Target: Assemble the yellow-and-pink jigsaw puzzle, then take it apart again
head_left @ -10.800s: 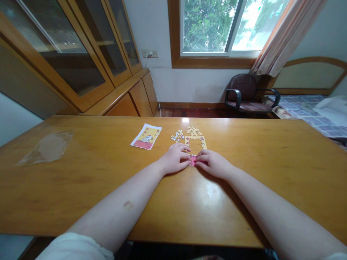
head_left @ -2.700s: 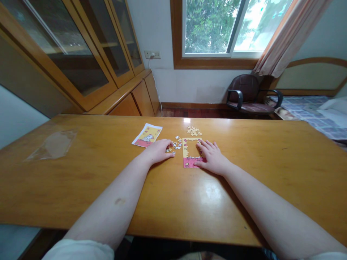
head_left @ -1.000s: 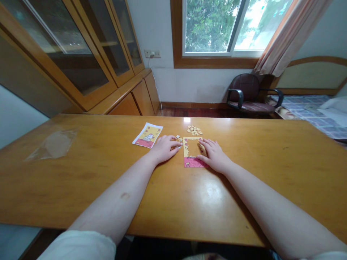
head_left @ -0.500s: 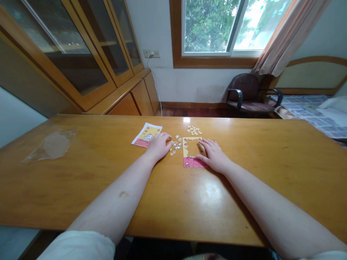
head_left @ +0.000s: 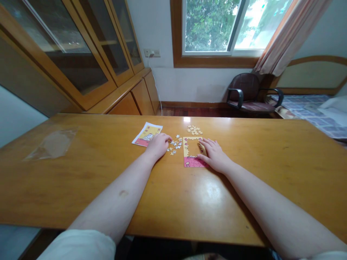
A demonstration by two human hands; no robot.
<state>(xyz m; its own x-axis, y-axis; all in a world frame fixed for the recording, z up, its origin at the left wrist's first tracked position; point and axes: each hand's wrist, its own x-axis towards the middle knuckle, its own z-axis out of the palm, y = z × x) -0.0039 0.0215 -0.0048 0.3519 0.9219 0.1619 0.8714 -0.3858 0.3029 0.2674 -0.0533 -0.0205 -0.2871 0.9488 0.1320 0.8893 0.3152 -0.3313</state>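
Note:
My right hand [head_left: 217,155] lies with fingers spread over the right side of a partly assembled jigsaw puzzle [head_left: 189,161], a yellow and pink border around an open middle. The hand covers much of that right side. My left hand [head_left: 159,145] is at the left edge of a group of loose jigsaw pieces [head_left: 177,145]. Its fingers are bent and drawn together; whatever is between the fingertips is hidden or too small to make out. Under and behind that hand is a printed picture sheet [head_left: 143,135], yellow and pink with a white figure.
Beyond the puzzle sits a pile of plain yellowish pieces [head_left: 194,130]. A clear plastic bag [head_left: 54,144] lies at the left on the wooden table [head_left: 173,202]. A glass-fronted cabinet [head_left: 116,81] stands behind to the left, an office chair [head_left: 248,94] past the far edge.
My left hand has drawn slightly left, and its thumb and fingers have come closer together. A few loose pieces beside it now show more. My right hand stays on the puzzle.

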